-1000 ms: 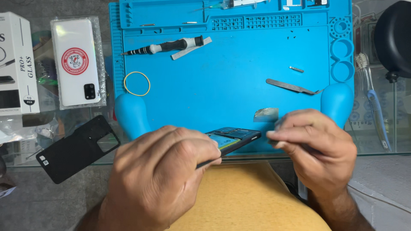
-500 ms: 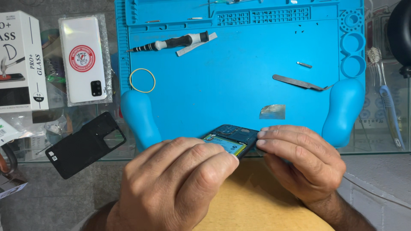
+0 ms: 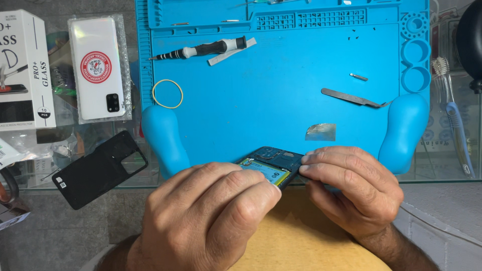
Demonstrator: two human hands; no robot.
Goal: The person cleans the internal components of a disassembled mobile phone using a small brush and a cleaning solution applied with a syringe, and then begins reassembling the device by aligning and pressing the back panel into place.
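From my remote seat I see the left hand point(image 3: 211, 216) at 6 o'clock, fingers curled over and down, its fingertips point(image 3: 266, 193) pressing on the near edge of the opened dark phone with exposed battery and blue-green inner frame point(image 3: 273, 163); the hand covers most of that phone, so I can't tell how much of it is gripped underneath. The right hand point(image 3: 351, 188) sits at 4 o'clock, fingers bunched nearly closed, pinching the phone's right end; whether a thin tool is in that pinch, I cannot tell. The phone lies at the near lip of the blue silicone repair mat point(image 3: 281, 75), between the mat's two rounded blue lobes, just below centre of view. Around it on the mat: a small silvery foil scrap point(image 3: 320, 131) at 1 o'clock from the phone, near but apart; flat steel tweezers point(image 3: 354, 98) further up at 2 o'clock; a tiny metal bit point(image 3: 358, 77) above those; a black-and-white precision screwdriver point(image 3: 201, 50) at 11 o'clock lying across a white strip; a yellow rubber band point(image 3: 167, 94) at 10 o'clock. Off the mat at 9 o'clock, a black phone back cover point(image 3: 98, 168) lies tilted on the glass counter point(image 3: 442, 168); above it a white phone case in a clear bag point(image 3: 98, 68) and a white glass-protector box point(image 3: 22, 70). A blue-handled toothbrush point(image 3: 452, 110) lies at 3 o'clock.
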